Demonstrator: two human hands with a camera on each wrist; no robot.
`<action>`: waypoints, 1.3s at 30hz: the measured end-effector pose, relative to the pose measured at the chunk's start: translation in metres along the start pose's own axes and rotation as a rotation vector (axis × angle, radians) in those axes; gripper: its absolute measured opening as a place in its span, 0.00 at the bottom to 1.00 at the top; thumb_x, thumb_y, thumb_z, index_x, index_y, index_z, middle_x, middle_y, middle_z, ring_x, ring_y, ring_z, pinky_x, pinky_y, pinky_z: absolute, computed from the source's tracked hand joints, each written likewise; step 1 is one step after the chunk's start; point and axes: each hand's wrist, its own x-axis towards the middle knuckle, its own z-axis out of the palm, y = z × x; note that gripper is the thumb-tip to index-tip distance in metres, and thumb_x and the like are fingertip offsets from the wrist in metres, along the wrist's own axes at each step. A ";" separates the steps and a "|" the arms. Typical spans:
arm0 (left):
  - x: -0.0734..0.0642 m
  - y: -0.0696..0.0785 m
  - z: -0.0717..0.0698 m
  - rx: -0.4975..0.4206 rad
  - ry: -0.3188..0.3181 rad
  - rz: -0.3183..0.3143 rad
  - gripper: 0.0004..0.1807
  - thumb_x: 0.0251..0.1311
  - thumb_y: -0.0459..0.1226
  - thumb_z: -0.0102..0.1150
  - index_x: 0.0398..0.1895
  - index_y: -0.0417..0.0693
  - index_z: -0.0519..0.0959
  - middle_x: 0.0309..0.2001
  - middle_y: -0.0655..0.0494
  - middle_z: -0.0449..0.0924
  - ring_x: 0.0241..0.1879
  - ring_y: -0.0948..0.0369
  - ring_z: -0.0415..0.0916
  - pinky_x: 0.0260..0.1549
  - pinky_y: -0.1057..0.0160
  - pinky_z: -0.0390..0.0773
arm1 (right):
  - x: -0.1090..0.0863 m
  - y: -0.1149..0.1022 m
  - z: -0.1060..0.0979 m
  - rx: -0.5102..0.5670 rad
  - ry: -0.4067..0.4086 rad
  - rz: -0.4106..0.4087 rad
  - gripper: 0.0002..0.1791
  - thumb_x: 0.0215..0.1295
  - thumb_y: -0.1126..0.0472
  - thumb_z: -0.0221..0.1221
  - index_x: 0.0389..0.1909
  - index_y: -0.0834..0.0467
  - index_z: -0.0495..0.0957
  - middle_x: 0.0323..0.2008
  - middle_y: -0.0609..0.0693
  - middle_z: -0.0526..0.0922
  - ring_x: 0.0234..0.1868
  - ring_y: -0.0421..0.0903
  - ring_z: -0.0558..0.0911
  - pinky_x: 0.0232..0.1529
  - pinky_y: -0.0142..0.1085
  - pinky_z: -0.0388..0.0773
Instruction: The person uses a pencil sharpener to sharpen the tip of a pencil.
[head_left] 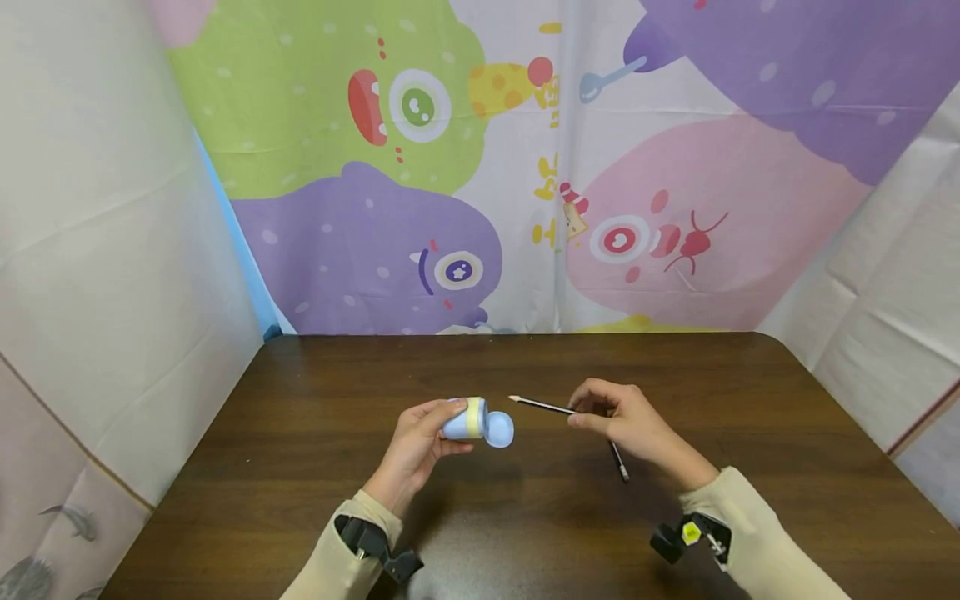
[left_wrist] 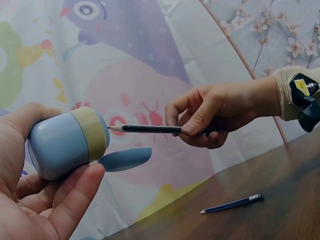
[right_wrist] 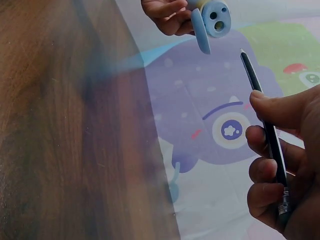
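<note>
Worktop [head_left: 517,542] of dark brown wood spreads beneath my cream sleeves [head_left: 757,529]; a second pencil [left_wrist: 231,203] lies on it below my right hand. At eleven o'clock my left hand [head_left: 411,442] grips the blue sharpener [head_left: 472,418], lid hanging open. At one, my right hand [head_left: 630,423] pinches a black pencil [head_left: 542,406], tip just short of the sharpener's holes. More wood runs to the straight far edge [head_left: 420,337] at twelve, a monster-print curtain [head_left: 517,167] behind, white cloth [head_left: 112,167] at ten and two.

Above the dark-brown, wood-grained worktop [head_left: 525,533], a light-blue sharpener [head_left: 455,427] bears a yellow band [head_left: 473,418] and a black pencil [head_left: 543,407] a pale tip [head_left: 514,398]; behind the worktop, a white cloth [head_left: 521,287] shows pale-spotted green and purple monsters [head_left: 337,267] and a pink one [head_left: 675,179].
</note>
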 end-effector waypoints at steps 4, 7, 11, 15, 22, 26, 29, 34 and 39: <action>0.000 0.000 0.000 0.004 -0.007 -0.008 0.05 0.59 0.31 0.58 0.27 0.43 0.81 0.30 0.48 0.75 0.25 0.59 0.76 0.22 0.63 0.84 | -0.001 0.000 0.001 -0.009 0.021 -0.015 0.07 0.57 0.67 0.70 0.35 0.56 0.82 0.26 0.44 0.80 0.26 0.39 0.76 0.22 0.31 0.72; 0.000 -0.001 0.000 0.009 -0.015 -0.016 0.05 0.59 0.31 0.58 0.26 0.44 0.81 0.30 0.48 0.75 0.25 0.59 0.76 0.22 0.63 0.84 | 0.000 -0.002 0.004 -0.041 0.031 -0.063 0.08 0.56 0.67 0.71 0.34 0.55 0.82 0.25 0.42 0.80 0.25 0.39 0.75 0.21 0.31 0.72; 0.000 -0.001 0.001 0.007 -0.031 -0.023 0.06 0.59 0.31 0.58 0.26 0.45 0.82 0.30 0.48 0.75 0.24 0.59 0.76 0.23 0.63 0.84 | 0.003 -0.008 0.008 -0.107 0.037 -0.136 0.09 0.54 0.67 0.72 0.33 0.53 0.82 0.25 0.39 0.80 0.25 0.37 0.75 0.22 0.31 0.72; 0.000 -0.001 0.001 0.002 -0.043 -0.025 0.06 0.60 0.31 0.58 0.26 0.45 0.82 0.29 0.49 0.76 0.24 0.59 0.76 0.23 0.63 0.84 | 0.005 -0.012 0.011 -0.142 0.035 -0.167 0.10 0.54 0.67 0.72 0.32 0.52 0.82 0.25 0.38 0.79 0.25 0.36 0.74 0.22 0.31 0.73; 0.000 -0.002 0.002 0.006 -0.052 -0.024 0.07 0.60 0.30 0.58 0.26 0.45 0.82 0.29 0.50 0.76 0.24 0.60 0.77 0.22 0.63 0.84 | 0.007 -0.013 0.016 -0.245 0.049 -0.275 0.13 0.49 0.70 0.74 0.32 0.53 0.82 0.26 0.38 0.80 0.26 0.35 0.75 0.24 0.30 0.75; -0.001 -0.005 0.005 0.028 -0.068 -0.025 0.09 0.60 0.29 0.58 0.24 0.46 0.82 0.29 0.50 0.76 0.25 0.59 0.77 0.23 0.63 0.84 | 0.010 -0.017 0.022 -0.385 0.100 -0.487 0.15 0.46 0.69 0.76 0.31 0.53 0.81 0.27 0.40 0.80 0.26 0.35 0.76 0.24 0.30 0.76; -0.001 -0.008 0.007 0.040 -0.069 -0.032 0.08 0.60 0.29 0.59 0.24 0.45 0.82 0.29 0.49 0.76 0.25 0.59 0.77 0.24 0.63 0.84 | 0.012 -0.020 0.027 -0.476 0.158 -0.651 0.15 0.44 0.70 0.75 0.29 0.54 0.80 0.26 0.42 0.78 0.24 0.36 0.75 0.21 0.29 0.74; -0.001 -0.011 0.009 0.036 -0.039 -0.042 0.05 0.59 0.29 0.60 0.26 0.43 0.82 0.29 0.49 0.76 0.25 0.59 0.76 0.25 0.64 0.84 | 0.016 -0.023 0.032 -0.507 0.216 -0.802 0.14 0.42 0.74 0.71 0.23 0.56 0.77 0.21 0.43 0.74 0.18 0.35 0.68 0.16 0.26 0.68; -0.003 -0.011 0.009 0.038 -0.014 -0.031 0.06 0.58 0.29 0.60 0.25 0.42 0.82 0.28 0.49 0.77 0.25 0.59 0.76 0.24 0.64 0.84 | 0.015 -0.026 0.036 -0.438 0.136 -0.677 0.15 0.43 0.75 0.72 0.21 0.56 0.76 0.19 0.42 0.77 0.17 0.31 0.67 0.16 0.25 0.68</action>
